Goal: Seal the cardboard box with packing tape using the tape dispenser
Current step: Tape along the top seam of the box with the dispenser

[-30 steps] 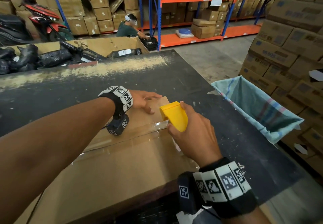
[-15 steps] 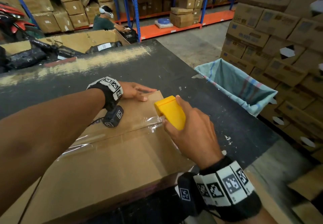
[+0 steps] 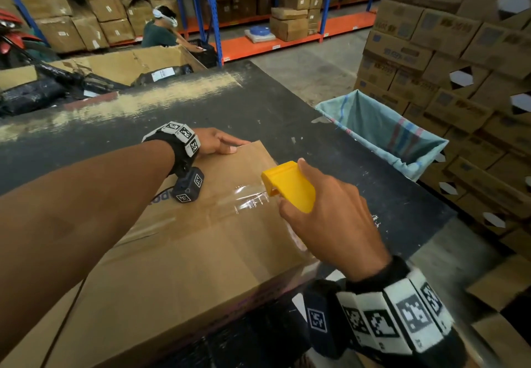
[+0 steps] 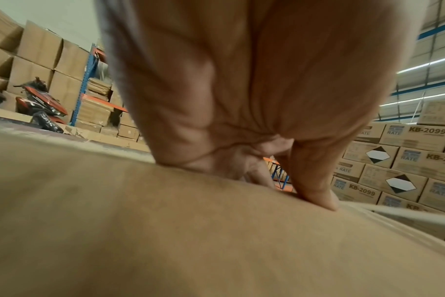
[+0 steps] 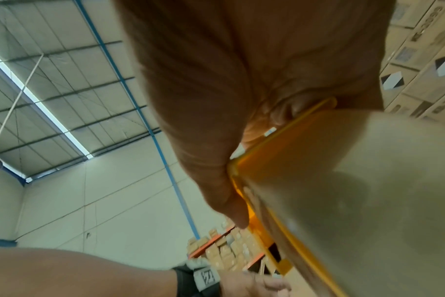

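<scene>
A brown cardboard box point(image 3: 184, 258) lies on the dark table point(image 3: 287, 114), its top seam covered by a strip of clear packing tape point(image 3: 247, 199). My right hand point(image 3: 327, 209) grips the yellow tape dispenser point(image 3: 288, 185) at the right end of the seam, near the box's right edge. In the right wrist view the dispenser point(image 5: 264, 160) sits in my palm with the tape roll point(image 5: 368, 180) beside it. My left hand point(image 3: 221, 143) rests flat on the box's far corner. In the left wrist view its fingers point(image 4: 315, 188) press on the cardboard point(image 4: 165, 231).
An open cloth-lined bin point(image 3: 385, 134) stands right of the table. Stacked cartons point(image 3: 459, 65) rise at the far right. A large open box of black-wrapped parcels point(image 3: 94, 77) sits beyond the table. A person point(image 3: 161, 31) crouches by the orange shelving point(image 3: 287, 40).
My right hand has carried the dispenser a little toward the box's right edge, lengthening the tape. My left hand stays on the far corner. The head view has shifted.
</scene>
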`<control>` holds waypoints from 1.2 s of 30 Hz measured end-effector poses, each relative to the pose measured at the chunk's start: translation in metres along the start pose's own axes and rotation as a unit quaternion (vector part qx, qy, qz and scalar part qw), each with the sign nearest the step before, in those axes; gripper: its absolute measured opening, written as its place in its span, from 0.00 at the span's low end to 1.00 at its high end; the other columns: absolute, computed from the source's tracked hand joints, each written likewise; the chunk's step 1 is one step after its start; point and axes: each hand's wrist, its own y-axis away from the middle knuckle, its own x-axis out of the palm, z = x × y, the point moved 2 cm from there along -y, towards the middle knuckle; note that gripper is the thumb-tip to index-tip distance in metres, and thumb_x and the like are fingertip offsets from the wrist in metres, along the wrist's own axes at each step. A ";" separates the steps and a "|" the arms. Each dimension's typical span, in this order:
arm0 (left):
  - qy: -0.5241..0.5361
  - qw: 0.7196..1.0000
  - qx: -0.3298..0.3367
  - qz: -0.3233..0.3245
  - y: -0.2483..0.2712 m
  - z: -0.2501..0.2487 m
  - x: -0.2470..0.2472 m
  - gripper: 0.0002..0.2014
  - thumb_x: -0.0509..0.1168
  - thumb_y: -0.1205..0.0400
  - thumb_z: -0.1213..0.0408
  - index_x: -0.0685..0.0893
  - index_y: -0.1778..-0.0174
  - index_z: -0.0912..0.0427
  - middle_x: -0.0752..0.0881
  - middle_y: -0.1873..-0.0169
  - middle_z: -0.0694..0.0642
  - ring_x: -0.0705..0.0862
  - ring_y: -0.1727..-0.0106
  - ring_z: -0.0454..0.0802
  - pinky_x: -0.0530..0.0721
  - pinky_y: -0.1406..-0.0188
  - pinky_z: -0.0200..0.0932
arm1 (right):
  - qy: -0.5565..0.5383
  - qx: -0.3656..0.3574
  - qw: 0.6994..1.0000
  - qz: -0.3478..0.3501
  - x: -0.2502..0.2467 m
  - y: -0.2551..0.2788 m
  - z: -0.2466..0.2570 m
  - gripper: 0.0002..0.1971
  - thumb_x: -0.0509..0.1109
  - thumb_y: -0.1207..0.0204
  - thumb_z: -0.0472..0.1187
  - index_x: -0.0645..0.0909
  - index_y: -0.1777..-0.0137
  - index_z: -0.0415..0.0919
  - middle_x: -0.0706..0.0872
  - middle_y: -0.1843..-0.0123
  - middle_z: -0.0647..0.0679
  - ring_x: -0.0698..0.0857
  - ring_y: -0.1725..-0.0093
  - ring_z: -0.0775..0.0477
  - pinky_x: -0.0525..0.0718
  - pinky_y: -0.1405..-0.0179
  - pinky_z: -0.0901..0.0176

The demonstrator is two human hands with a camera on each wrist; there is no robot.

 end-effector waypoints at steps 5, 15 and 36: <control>-0.024 1.000 0.004 -0.003 -0.001 0.001 0.000 0.20 0.64 0.12 0.60 0.80 0.24 0.40 0.86 0.29 0.54 0.84 0.28 0.57 0.75 0.21 0.61 | 0.023 0.041 0.999 0.020 -0.020 0.083 -0.040 0.39 0.59 0.31 0.77 0.46 0.21 0.85 0.84 0.48 0.58 0.83 0.50 0.54 0.75 0.59 0.69; -0.117 0.993 0.002 -0.033 0.002 -0.009 0.002 0.21 0.63 0.12 0.57 0.77 0.23 0.37 0.79 0.24 0.49 0.77 0.22 0.56 0.67 0.16 0.61 | 0.109 0.105 0.986 0.071 0.016 0.131 -0.072 0.34 0.60 0.25 0.69 0.56 0.18 0.77 0.80 0.51 0.54 0.85 0.44 0.46 0.73 0.57 0.59; -0.354 0.893 0.277 -0.012 0.109 -0.113 0.175 0.34 0.65 0.23 0.40 0.72 0.18 0.41 0.71 0.17 0.54 0.69 0.17 0.51 0.66 0.17 0.53 | -0.059 0.073 0.995 0.039 0.025 0.125 -0.136 0.30 0.71 0.26 0.63 0.72 0.23 0.70 0.83 0.27 0.62 0.83 0.31 0.51 0.76 0.41 0.59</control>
